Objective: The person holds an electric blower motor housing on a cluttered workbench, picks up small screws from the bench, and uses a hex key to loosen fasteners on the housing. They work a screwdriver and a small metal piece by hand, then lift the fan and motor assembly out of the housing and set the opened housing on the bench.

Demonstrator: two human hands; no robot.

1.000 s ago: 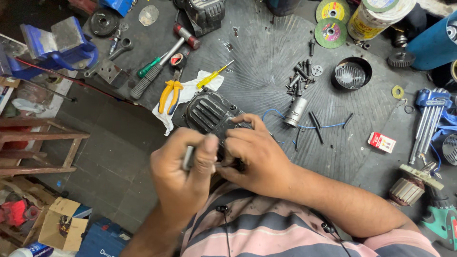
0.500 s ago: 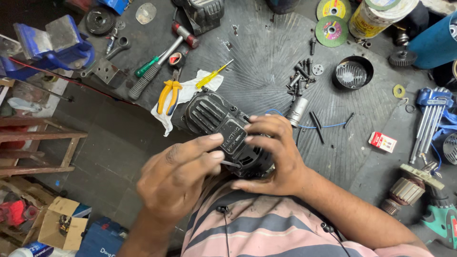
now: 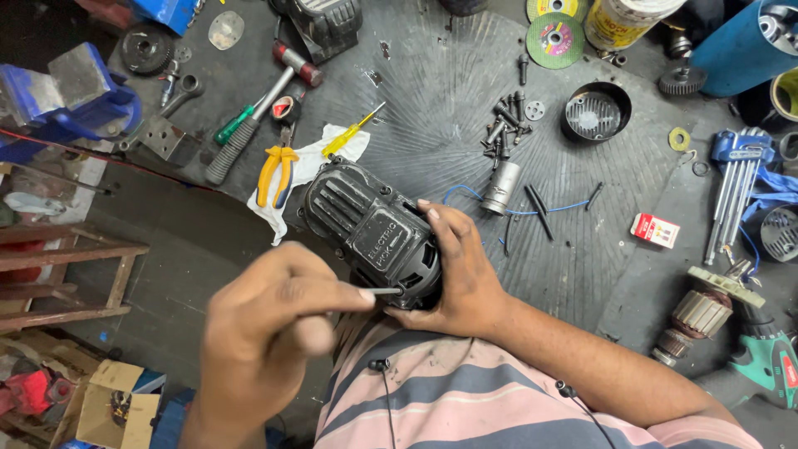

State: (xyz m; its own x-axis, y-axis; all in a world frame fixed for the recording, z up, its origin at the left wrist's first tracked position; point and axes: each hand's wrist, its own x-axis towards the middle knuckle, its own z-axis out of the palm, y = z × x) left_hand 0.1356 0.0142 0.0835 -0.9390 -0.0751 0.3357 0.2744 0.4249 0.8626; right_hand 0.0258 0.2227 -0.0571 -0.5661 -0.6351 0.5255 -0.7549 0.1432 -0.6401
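Black motor housing [image 3: 371, 235] cradled in right hand [image 3: 462, 274]; thin metal pin [image 3: 384, 291] pinched by left hand [image 3: 270, 333]. Risk: pin slipping, dropping among loose screws [image 3: 504, 125].

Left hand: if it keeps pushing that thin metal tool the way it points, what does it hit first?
Likely the black motor housing: the tool in the left hand points right, tip at the housing's open lower end, which the right hand grips. Depth there is unclear.

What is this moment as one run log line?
left hand: holds thin metal tool at black motor housing | right hand: grips housing | bench: loose screws
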